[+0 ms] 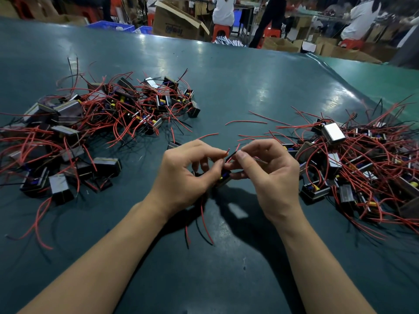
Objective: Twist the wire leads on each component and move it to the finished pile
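Between my hands, just above the green table (226, 98), hangs a small black component (224, 177) with yellow and blue parts. My left hand (188, 173) pinches the red lead tips (227, 152) at thumb and forefinger. My right hand (269, 175) pinches the same red and black leads from the other side. More red and black leads (205, 220) hang from the component below my left hand. A pile of like components (97, 123) with red wires lies at the left, and another pile (353, 164) at the right.
Loose red wire ends (247, 121) reach into the gap between the piles. Beyond the table's far edge stand cardboard boxes (176, 21), blue crates (111, 26) and red stools (221, 30), with people seated and standing at other benches.
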Demonstrator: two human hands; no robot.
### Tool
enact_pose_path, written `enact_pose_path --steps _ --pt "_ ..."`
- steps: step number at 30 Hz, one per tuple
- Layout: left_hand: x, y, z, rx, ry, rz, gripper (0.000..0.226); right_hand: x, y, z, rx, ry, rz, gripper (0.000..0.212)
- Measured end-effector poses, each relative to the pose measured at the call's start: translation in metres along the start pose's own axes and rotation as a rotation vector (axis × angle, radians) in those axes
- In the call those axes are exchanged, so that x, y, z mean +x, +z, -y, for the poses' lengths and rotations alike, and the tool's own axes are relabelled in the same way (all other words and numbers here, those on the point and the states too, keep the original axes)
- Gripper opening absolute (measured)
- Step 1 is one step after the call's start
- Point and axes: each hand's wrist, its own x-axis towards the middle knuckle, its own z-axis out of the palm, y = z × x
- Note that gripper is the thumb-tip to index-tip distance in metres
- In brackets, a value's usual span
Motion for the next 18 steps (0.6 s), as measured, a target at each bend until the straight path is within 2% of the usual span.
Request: enact_pose_path --steps 4,7,11,18 --pt "-0.0009 0.0018 0.0021 0.134 0.177 -0.046 0.016 -0.0019 0.0021 0.0009 -0.035 -0.017 0.010 0.019" --pt "-0.0005 0.0020 0.0056 0.175 0.241 -0.025 0.017 -0.0024 0.0012 0.0010 -0.040 0.013 0.029 0.019" --pt "0.0011 0.0007 0.0084 0.213 0.222 -0.009 0.014 -0.0019 0.0008 -0.0009 -0.073 0.033 0.036 0.018" --pt "0.0010 -0.0002 0.0067 0.136 0.174 0.036 0.016 -0.0022 0.0009 -0.0030 -0.058 0.092 0.029 0.015"
